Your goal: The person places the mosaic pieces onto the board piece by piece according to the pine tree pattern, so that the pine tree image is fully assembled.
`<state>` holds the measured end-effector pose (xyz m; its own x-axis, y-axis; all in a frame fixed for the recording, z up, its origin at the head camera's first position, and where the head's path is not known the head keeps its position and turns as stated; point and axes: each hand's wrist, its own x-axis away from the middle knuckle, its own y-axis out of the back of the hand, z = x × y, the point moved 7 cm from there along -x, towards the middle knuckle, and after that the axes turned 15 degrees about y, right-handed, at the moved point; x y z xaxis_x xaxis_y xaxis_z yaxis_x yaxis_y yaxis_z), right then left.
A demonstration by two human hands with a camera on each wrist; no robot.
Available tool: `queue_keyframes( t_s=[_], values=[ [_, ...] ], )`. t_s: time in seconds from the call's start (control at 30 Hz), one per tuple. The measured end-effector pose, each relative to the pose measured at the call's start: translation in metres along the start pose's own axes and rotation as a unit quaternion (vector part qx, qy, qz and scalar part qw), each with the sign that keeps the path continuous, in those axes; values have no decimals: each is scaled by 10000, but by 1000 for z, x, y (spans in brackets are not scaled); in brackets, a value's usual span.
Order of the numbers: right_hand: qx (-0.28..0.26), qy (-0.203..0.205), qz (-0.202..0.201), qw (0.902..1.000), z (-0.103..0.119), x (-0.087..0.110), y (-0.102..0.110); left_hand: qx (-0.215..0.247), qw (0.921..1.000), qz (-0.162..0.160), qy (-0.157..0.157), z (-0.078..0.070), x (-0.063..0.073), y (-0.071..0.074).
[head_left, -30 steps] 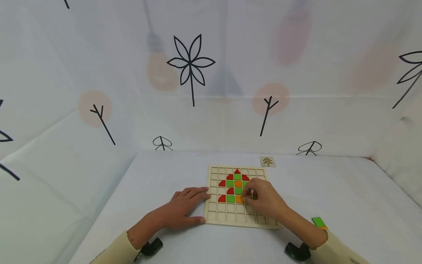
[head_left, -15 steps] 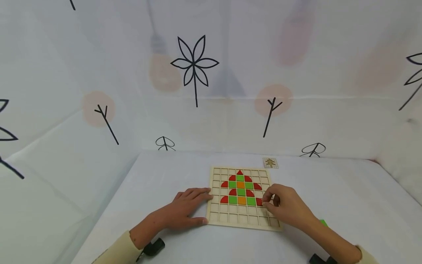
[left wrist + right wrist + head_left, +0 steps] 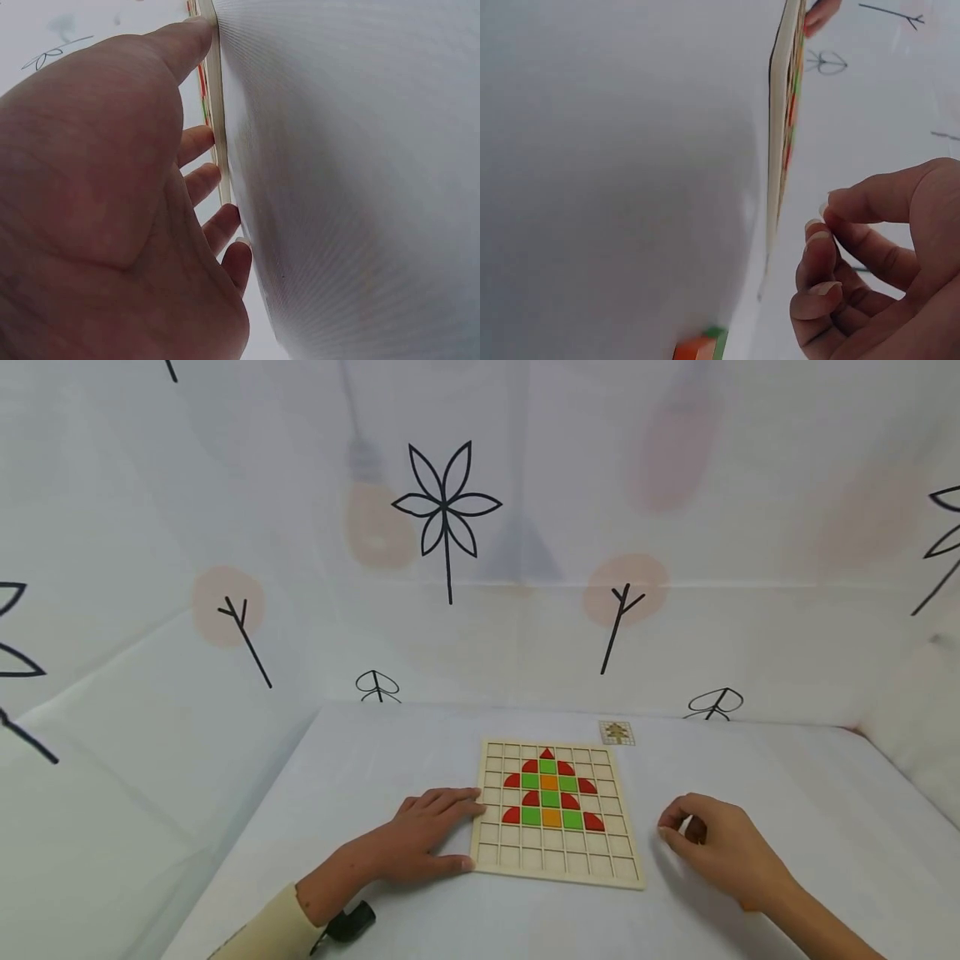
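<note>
A square wooden grid board (image 3: 555, 860) lies on the table with red, green and orange tiles set in a tree shape. The lowest row ends on the right in a red quarter-round tile (image 3: 593, 822). My left hand (image 3: 420, 839) rests at the board's left edge, its fingers spread and the fingertips touching the rim. Right of the board, my right hand (image 3: 723, 843) is raised above the table, apart from the board. Its fingers are loosely curled, the thumb close to the index finger, and nothing shows between them in the right wrist view.
A small card with a tree picture (image 3: 617, 732) lies behind the board's right corner. Orange and green pieces (image 3: 696, 348) lie on the table by my right wrist, mostly hidden in the head view. A patterned white cloth wall (image 3: 525, 643) stands behind.
My right hand has put the red tile into the lowest row's right end, let go and moved right, off the board. The left hand has stayed at the board's edge.
</note>
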<state>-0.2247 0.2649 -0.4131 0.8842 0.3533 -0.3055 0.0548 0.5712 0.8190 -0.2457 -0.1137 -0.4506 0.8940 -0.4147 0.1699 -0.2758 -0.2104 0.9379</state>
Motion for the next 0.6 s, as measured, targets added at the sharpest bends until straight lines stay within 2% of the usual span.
queue_keyframes(
  t_s=[0.2, 0.4, 0.6],
  values=[
    [251, -328, 130, 9991, -19, 10, 13, 18, 10000, 9, -9, 0, -1, -1],
    [402, -935, 610, 9929, -41, 21, 21, -59, 10000, -22, -30, -1, 1, 0],
    [550, -1391, 1263, 9807, -59, 38, 22, -61, 10000, -41, -43, -1, 2, 1]
  ],
)
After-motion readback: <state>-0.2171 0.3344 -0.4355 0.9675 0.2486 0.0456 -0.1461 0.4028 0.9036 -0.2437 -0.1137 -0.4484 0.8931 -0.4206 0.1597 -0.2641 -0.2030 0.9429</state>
